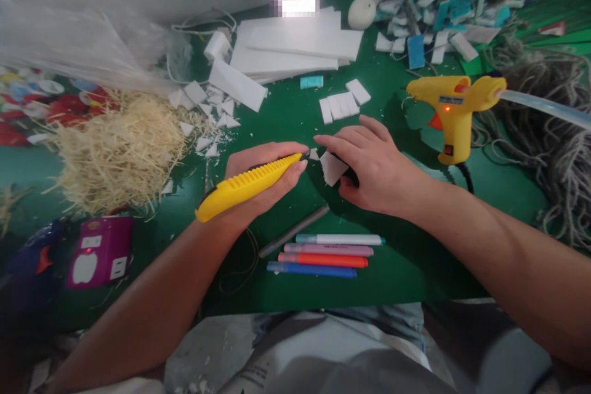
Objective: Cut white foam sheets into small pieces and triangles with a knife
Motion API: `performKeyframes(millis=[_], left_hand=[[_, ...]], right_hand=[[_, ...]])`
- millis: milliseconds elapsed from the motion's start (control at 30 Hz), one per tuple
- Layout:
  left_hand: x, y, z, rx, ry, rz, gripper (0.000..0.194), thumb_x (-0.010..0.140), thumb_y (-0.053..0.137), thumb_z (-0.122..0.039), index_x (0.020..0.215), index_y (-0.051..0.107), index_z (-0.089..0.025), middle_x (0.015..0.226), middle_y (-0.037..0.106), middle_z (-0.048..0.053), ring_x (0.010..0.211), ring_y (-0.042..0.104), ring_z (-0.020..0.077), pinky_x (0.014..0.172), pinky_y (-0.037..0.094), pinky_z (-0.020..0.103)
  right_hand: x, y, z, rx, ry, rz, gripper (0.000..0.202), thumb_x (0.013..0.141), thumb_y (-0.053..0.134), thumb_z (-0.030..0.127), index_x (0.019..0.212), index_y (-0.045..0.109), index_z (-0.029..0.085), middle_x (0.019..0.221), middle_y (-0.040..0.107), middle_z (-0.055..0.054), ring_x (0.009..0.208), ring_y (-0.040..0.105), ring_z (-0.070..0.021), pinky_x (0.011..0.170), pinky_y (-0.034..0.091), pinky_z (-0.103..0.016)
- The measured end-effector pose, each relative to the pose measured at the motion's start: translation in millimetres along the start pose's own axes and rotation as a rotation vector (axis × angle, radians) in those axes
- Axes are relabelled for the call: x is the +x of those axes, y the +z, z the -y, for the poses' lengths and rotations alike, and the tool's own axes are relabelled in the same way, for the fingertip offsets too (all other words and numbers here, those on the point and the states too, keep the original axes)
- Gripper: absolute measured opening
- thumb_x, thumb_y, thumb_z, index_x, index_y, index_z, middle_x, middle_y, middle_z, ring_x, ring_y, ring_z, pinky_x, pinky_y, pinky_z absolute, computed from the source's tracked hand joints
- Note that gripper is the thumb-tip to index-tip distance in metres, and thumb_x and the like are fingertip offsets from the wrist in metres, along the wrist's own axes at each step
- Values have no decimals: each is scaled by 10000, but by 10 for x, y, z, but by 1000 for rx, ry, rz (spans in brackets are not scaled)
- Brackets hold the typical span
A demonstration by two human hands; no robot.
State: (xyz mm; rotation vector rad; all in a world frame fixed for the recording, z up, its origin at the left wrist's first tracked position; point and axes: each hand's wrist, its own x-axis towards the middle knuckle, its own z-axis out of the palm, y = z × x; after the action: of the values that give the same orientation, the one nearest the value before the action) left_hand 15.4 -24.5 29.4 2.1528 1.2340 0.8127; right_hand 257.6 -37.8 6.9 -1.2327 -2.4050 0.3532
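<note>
My left hand [277, 188] is wrapped round a yellow utility knife [252, 188], its tip pointing right toward a small white scrap [314, 154]. My right hand [369, 163] grips a small white foam piece [332, 167] against the green table, thumb below it and fingers above. A narrow gap lies between the knife's tip and that piece. Just beyond my right hand, several white foam rectangles [339, 106] sit side by side. A small turquoise block [311, 82] lies behind them. White offcuts [215, 111] are scattered beyond my left hand.
A yellow glue gun [455, 111] with a lit red light stands at right beside grey yarn [545, 104]. Markers [327, 260] and a grey rod [295, 231] lie in front. Straw [120, 148] and a purple box [99, 252] are at left; white foam sheets [295, 43] lie behind.
</note>
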Motion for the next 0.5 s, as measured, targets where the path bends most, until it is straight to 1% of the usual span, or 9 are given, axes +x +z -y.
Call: performKeyframes(millis=[100, 233, 333, 500], left_hand=[[-14, 48, -21, -23, -22, -32, 233, 965, 676, -415, 1084, 810, -266, 1077, 852, 20, 882, 806, 206, 891, 674, 321], [-19, 110, -22, -44, -9, -17, 188, 960, 704, -391, 1070, 813, -285, 1118, 848, 2, 955, 814, 210, 909, 672, 307], [-15, 119, -10, -44, 13, -8, 182, 956, 711, -370, 1067, 813, -268, 1118, 849, 4, 981, 817, 212, 923, 669, 302], [-12, 103, 8, -33, 6, 16, 182, 966, 696, -397, 1070, 806, -295, 1148, 843, -3, 1017, 813, 225, 954, 665, 330]], right_hand=[[5, -2, 1, 9, 2, 4, 710, 785, 571, 158, 1495, 587, 175, 1318, 716, -152, 1286, 625, -347, 1269, 268, -683], [14, -7, 16, 0, 6, 8, 678, 799, 569, 171, 1476, 606, 155, 1309, 722, -161, 1283, 632, -349, 1269, 273, -682], [17, -4, 22, -11, 1, 4, 663, 809, 561, 176, 1469, 612, 134, 1299, 724, -167, 1280, 637, -347, 1271, 281, -673], [16, 1, 17, -1, 10, 5, 688, 800, 572, 170, 1488, 599, 157, 1316, 718, -158, 1284, 629, -352, 1269, 270, -691]])
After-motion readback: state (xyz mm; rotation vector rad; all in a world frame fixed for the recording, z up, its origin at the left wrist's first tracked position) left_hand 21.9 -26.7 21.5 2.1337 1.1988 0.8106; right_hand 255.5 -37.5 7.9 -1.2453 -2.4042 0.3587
